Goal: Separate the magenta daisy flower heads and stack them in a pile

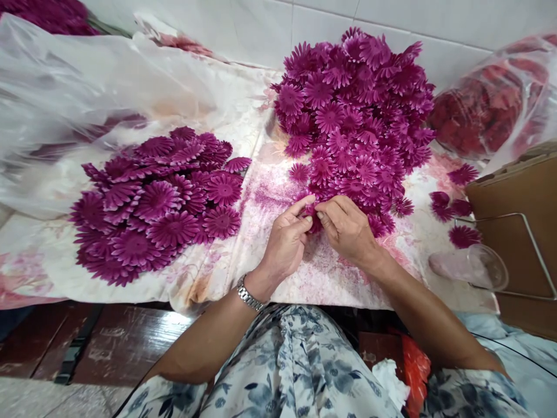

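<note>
My left hand (288, 235) pinches a small purple artificial flower (311, 208) between thumb and fingers. Close against it, my right hand (346, 225) has its thumb and forefinger pressed together at the flower's edge; whether anything else sits in that pinch is hidden. Just beyond both hands rises a tall heap of purple artificial flowers (348, 116) with layered petals. To the left lies a lower pile of flat purple flower petal pieces (156, 200).
Clear plastic sheeting (87, 87) covers the far left. At right are a bag of red petals (483, 113), a cardboard box (517, 232) with a metal wire frame, a tipped plastic cup (470, 267) and several loose flowers (465, 236). A floral cloth (252, 255) covers the table.
</note>
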A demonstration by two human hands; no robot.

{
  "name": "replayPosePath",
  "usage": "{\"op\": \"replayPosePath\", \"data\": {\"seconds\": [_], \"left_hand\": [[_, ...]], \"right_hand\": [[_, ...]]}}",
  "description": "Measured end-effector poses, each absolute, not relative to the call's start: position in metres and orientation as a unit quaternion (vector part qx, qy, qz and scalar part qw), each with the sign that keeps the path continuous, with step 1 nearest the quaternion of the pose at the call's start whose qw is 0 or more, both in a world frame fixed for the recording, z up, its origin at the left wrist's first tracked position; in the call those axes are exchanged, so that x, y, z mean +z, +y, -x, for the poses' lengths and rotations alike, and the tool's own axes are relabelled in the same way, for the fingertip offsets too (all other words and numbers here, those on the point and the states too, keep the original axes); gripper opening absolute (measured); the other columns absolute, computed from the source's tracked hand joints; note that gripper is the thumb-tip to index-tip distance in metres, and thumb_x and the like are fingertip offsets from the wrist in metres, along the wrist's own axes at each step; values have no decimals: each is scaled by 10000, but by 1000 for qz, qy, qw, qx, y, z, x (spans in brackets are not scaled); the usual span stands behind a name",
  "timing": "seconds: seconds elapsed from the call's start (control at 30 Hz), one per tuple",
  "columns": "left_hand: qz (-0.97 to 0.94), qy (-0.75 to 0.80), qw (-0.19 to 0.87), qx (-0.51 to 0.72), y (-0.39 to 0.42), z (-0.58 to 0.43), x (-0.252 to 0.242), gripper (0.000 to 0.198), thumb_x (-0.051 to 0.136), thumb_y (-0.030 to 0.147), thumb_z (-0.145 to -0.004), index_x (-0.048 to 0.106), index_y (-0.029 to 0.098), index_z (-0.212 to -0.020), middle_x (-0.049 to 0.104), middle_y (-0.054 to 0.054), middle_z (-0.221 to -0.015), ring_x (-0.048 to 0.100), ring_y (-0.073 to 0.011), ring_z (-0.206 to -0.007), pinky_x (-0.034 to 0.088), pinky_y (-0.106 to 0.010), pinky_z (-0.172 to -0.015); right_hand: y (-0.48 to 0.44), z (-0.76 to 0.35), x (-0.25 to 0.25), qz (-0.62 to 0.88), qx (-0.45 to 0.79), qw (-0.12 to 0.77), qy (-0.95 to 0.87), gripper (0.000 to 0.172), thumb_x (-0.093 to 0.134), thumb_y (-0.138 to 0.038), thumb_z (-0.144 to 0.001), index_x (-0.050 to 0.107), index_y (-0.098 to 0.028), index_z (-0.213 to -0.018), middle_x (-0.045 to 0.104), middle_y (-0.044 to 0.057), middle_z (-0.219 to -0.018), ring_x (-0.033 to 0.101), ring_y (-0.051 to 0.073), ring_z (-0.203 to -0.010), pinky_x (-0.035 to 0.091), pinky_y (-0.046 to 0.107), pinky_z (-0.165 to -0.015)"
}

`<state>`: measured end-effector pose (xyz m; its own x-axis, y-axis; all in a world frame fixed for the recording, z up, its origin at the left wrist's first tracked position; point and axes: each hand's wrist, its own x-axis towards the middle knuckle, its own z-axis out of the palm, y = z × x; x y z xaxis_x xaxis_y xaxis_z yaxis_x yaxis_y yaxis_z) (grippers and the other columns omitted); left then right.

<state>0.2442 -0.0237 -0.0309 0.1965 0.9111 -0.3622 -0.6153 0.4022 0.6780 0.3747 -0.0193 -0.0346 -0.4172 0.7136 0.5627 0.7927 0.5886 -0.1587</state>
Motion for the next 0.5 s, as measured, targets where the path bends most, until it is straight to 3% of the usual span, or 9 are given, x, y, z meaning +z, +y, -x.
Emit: {"op": "replayPosePath", "data": {"seconds": [0.1,0.23,0.5], "left_hand": [[-183,371,757,506,-23,-244,-32,356,688,80,-598,702,151,-946,600,25,-628,494,-59,-565,392,-192,-575],[-192,382,724,541,-22,-246,-35,262,690,57,-557,695,129,-810,677,-4,-733,587,-78,-689,448,-191,-687],[-241,376,735,511,-29,-245,-35,215,736,206,-573,609,132,-729,637,6,-560,572,-121,-432,481,-256,-446]], "right_hand": [[-23,-374,-30,442,-48,298,-845,225,416,-136,-889,640,-127,-876,598,84,-740,536,180,-742,492,327,-689],[-26,-378,-21,418,70,357,-833,296,419,-100,-871,601,-145,-1100,629,89,-878,587,161,-827,522,303,-733],[-32,-387,-14,434,74,355,-825,229,465,-116,-859,649,-184,-977,664,69,-850,631,140,-791,541,277,-679]]}}
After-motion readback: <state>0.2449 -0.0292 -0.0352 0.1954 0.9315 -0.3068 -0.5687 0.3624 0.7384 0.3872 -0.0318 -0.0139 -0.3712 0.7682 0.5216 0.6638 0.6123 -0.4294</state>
